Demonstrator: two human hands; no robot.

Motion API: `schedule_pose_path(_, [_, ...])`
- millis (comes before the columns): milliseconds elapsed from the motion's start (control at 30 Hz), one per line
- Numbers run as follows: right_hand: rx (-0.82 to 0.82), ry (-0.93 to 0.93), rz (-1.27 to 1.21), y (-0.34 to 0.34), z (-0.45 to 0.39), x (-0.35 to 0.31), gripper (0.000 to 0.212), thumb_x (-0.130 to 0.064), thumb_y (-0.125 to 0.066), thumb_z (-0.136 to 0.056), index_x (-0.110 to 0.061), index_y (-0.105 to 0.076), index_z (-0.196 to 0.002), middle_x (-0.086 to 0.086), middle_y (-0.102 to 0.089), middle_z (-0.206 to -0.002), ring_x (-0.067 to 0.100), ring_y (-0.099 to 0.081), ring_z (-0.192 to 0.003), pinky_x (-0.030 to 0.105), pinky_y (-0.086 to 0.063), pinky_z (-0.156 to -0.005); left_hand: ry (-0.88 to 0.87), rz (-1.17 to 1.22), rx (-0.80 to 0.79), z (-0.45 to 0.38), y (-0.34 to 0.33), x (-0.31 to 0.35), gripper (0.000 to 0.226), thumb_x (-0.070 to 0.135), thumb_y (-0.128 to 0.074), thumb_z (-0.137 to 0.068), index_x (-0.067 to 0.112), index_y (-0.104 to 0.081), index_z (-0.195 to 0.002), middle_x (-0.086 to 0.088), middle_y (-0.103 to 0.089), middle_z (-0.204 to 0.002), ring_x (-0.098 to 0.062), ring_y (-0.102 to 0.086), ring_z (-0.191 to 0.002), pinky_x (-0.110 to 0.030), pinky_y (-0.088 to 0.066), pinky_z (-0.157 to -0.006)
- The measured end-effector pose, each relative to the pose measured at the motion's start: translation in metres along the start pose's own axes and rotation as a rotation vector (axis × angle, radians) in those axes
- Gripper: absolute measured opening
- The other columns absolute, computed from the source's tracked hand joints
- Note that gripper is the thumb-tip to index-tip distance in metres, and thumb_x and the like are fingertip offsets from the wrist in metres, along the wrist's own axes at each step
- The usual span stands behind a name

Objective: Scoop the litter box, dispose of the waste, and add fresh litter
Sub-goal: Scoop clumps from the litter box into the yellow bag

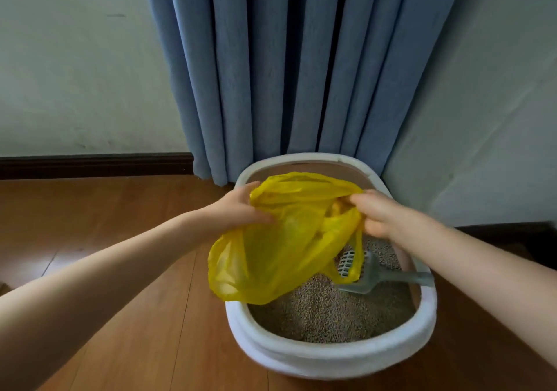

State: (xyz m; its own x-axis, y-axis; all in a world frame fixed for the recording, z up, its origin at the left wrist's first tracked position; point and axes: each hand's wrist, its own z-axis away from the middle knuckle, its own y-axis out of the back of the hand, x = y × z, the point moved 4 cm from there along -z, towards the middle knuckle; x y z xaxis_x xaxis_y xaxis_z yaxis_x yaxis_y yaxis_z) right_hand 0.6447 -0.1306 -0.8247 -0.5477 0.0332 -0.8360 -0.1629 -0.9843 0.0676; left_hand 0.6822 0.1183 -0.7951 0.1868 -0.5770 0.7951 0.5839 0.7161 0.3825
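A white oval litter box (331,357) stands on the wooden floor, filled with grey-brown litter (325,315). A grey slotted scoop (370,279) lies in the litter, its handle resting toward the right rim. A thin yellow plastic bag (283,246) hangs above the box's left half. My left hand (238,207) grips the bag's left edge. My right hand (379,213) holds the bag's right side by its top. The bag hides the far part of the litter and part of the scoop's head.
Blue curtains (286,74) hang behind the box against pale walls. A dark baseboard (90,166) runs along the left wall. Wooden floor (135,315) spreads to the left and front. A wall corner stands close on the right.
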Motion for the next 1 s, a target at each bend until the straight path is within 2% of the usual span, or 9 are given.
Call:
schedule_pose_path(100, [-0.17, -0.061, -0.145, -0.007, 0.007, -0.001, 0.029, -0.013, -0.051, -0.097, -0.002, -0.059, -0.122, 0.016, -0.068, -0.096, 0.027, -0.068, -0.079, 0.041, -0.059, -0.07, -0.104, -0.188, 0.248, -0.005, 0.011, -0.007, 0.049, 0.01, -0.066, -0.085, 0.015, -0.053, -0.132, -0.001, -0.061, -0.113, -0.02, -0.056, -0.108, -0.029, -0.046, -0.082])
schedule_pose_path(233, [-0.46, -0.055, 0.314, -0.011, 0.028, 0.004, 0.041, -0.019, -0.073, -0.082, -0.008, -0.061, -0.121, 0.016, -0.068, -0.115, 0.032, -0.067, -0.1, 0.04, -0.058, -0.082, -0.074, -0.204, 0.404, -0.012, 0.036, -0.008, 0.021, 0.017, -0.057, -0.093, 0.009, -0.056, -0.111, -0.004, -0.056, -0.092, -0.024, -0.055, -0.092, -0.034, -0.045, -0.075])
schedule_pose_path(300, [-0.435, -0.059, 0.443, -0.007, 0.025, 0.014, 0.038, -0.016, -0.069, -0.087, -0.006, -0.06, -0.122, 0.015, -0.068, -0.115, 0.03, -0.067, -0.103, 0.041, -0.055, -0.089, -0.029, -0.258, 0.385, -0.015, 0.038, -0.004, 0.02, 0.016, -0.056, -0.095, 0.011, -0.053, -0.115, -0.009, -0.058, -0.098, -0.025, -0.056, -0.089, -0.033, -0.047, -0.073])
schedule_pose_path(467, [-0.203, -0.074, 0.059, 0.011, 0.008, 0.024, 0.025, -0.006, -0.05, -0.097, -0.005, -0.06, -0.12, 0.018, -0.068, -0.104, 0.025, -0.065, -0.08, 0.037, -0.057, -0.071, -0.017, 0.162, 0.132, -0.01, 0.046, -0.004, 0.022, 0.021, -0.068, -0.087, 0.025, -0.057, -0.106, -0.002, -0.067, -0.096, -0.016, -0.066, -0.081, -0.021, -0.058, -0.06])
schedule_pose_path(600, [-0.105, -0.032, -0.25, 0.02, 0.004, 0.02, 0.019, -0.009, -0.045, -0.099, -0.003, -0.062, -0.102, 0.012, -0.071, -0.074, 0.021, -0.069, -0.06, 0.03, -0.058, -0.052, -0.017, 0.018, -0.117, -0.007, 0.045, -0.021, 0.079, 0.059, -0.087, -0.044, 0.031, -0.057, -0.111, -0.003, -0.067, -0.106, -0.02, -0.068, -0.093, -0.027, -0.056, -0.071])
schedule_pose_path(700, [-0.118, -0.078, -0.427, 0.027, 0.009, 0.014, 0.023, -0.016, -0.044, -0.097, -0.007, -0.064, -0.091, 0.014, -0.072, -0.071, 0.026, -0.07, -0.06, 0.038, -0.059, -0.053, -0.005, 0.149, -0.107, -0.01, 0.045, -0.035, 0.039, 0.034, -0.08, -0.067, 0.025, -0.056, -0.097, -0.007, -0.063, -0.099, -0.021, -0.063, -0.089, -0.031, -0.052, -0.073])
schedule_pose_path(767, [-0.23, -0.104, -0.392, 0.023, 0.018, 0.008, 0.019, -0.021, -0.06, -0.084, -0.007, -0.068, -0.095, 0.016, -0.073, -0.082, 0.03, -0.071, -0.069, 0.044, -0.058, -0.062, -0.053, 0.211, 0.002, -0.015, 0.051, -0.036, 0.023, 0.023, -0.068, -0.071, 0.021, -0.053, -0.089, -0.006, -0.057, -0.085, -0.018, -0.056, -0.075, -0.031, -0.046, -0.066])
schedule_pose_path(867, [-0.489, -0.158, -0.242, 0.016, 0.031, 0.012, 0.062, -0.017, -0.089, -0.052, -0.017, -0.072, -0.111, 0.016, -0.07, -0.112, 0.033, -0.07, -0.092, 0.046, -0.057, -0.078, -0.091, 0.079, 0.338, -0.019, 0.058, -0.032, 0.014, 0.007, -0.05, -0.092, 0.018, -0.047, -0.098, -0.005, -0.048, -0.082, -0.015, -0.047, -0.068, -0.022, -0.039, -0.05])
schedule_pose_path(1000, [-0.368, -0.18, 0.12, 0.005, 0.022, 0.029, 0.042, -0.005, -0.061, -0.087, -0.004, -0.056, -0.129, 0.012, -0.073, -0.097, 0.021, -0.072, -0.079, 0.033, -0.06, -0.07, -0.063, 0.039, 0.596, -0.017, 0.064, -0.026, 0.027, 0.007, -0.044, -0.096, 0.008, -0.051, -0.122, -0.014, -0.055, -0.11, -0.033, -0.056, -0.099, -0.036, -0.05, -0.065])
